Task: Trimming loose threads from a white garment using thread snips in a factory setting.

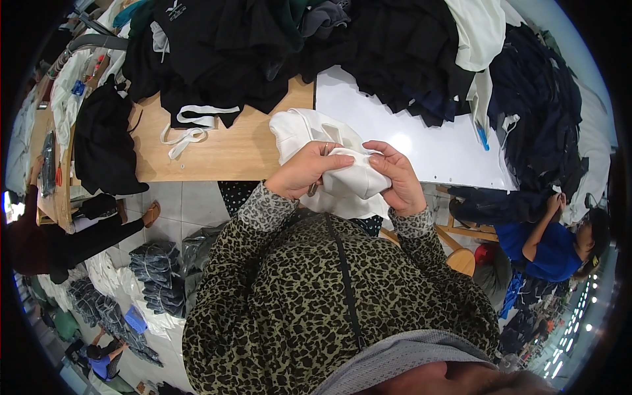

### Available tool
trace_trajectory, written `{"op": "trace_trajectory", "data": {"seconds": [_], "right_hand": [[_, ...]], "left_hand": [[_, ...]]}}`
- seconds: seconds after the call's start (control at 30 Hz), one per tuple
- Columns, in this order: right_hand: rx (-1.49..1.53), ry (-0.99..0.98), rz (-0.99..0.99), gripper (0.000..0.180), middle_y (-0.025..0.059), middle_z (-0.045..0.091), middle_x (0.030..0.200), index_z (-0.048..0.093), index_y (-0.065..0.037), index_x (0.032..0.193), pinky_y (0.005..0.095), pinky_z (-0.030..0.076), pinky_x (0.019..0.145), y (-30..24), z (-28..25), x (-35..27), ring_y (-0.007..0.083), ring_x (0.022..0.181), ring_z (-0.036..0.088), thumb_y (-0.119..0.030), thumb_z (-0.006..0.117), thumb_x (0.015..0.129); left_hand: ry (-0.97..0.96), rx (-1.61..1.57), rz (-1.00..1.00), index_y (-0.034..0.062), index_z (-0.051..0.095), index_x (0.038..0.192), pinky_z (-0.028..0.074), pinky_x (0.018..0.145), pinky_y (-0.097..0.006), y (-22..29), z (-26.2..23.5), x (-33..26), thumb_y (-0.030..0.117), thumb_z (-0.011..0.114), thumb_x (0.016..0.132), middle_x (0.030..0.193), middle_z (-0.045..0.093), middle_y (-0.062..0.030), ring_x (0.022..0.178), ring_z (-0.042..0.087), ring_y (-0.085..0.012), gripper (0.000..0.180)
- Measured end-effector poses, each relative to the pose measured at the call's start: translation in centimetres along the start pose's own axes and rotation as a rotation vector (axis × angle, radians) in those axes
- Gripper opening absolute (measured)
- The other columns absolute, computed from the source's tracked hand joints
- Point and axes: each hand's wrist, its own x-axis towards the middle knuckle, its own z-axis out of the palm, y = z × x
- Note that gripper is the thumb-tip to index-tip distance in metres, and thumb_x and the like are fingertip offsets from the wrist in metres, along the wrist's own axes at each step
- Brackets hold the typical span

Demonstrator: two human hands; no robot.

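A white garment (355, 178) is pinched between my two hands in front of my body, above the table's near edge. My left hand (308, 168) grips the cloth with thumb and fingers. A slim metal tool (313, 189) pokes out below that palm; its kind is mostly hidden by the fingers. My right hand (398, 176) is closed on the same white fabric, its thumb close to the left one. Part of the garment spreads onto the tabletop beyond my hands, and part hangs down toward my lap.
Black garments (217, 59) pile along the table's (237, 148) far side, with a white tape (184, 138) before them. A white board (408, 145) covers the right half. Dark navy clothes (540, 112) heap at right, near a blue-topped worker (543, 247). Bagged stacks (157, 276) lie on the floor.
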Motion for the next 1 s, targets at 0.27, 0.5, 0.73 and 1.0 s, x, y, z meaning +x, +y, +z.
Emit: {"op": "trace_trajectory", "data": {"seconds": [0.27,0.5,0.73,1.0], "right_hand": [[-0.253,0.004,-0.05,0.045,0.0074,0.061,0.09,0.05,0.002,0.12,0.0227,0.051,0.073,-0.4,1.6,-0.3,0.0128,0.082,0.062,0.007,0.061,0.077],[-0.177,-0.046,-0.012,0.047,0.0066,0.062,0.089,0.05,0.002,0.12,0.0229,0.051,0.074,-0.7,1.0,-0.1,0.0124,0.08,0.062,0.007,0.062,0.075],[-0.247,-0.027,-0.01,0.047,0.006,0.061,0.088,0.05,0.002,0.12,0.023,0.051,0.074,-0.7,1.1,-0.1,0.0116,0.079,0.061,0.007,0.06,0.075],[-0.182,-0.04,0.007,0.034,0.0074,0.063,0.089,0.057,0.003,0.114,0.0229,0.051,0.074,-0.5,0.6,-0.3,0.0118,0.08,0.061,0.002,0.061,0.08]], "left_hand": [[-0.006,0.085,-0.015,-0.0007,0.059,0.103,0.039,0.042,-0.015,-0.6,-0.4,0.4,0.024,0.063,0.083,0.082,0.063,-0.002,0.06,0.056,-0.0032,0.032],[0.01,0.033,-0.017,-0.0006,0.058,0.103,0.038,0.043,-0.015,-0.7,-0.4,0.4,0.027,0.064,0.082,0.08,0.062,-0.0013,0.059,0.055,-0.0027,0.035],[0.012,0.037,-0.019,-0.0004,0.059,0.101,0.037,0.042,-0.014,-0.6,-0.5,0.5,0.026,0.064,0.082,0.079,0.062,-0.0012,0.057,0.055,-0.0025,0.033],[-0.001,0.073,0.012,0.0027,0.062,0.096,0.037,0.043,-0.015,-0.5,-0.8,0.7,0.025,0.065,0.082,0.075,0.061,0.0017,0.054,0.051,-0.0019,0.026]]}}
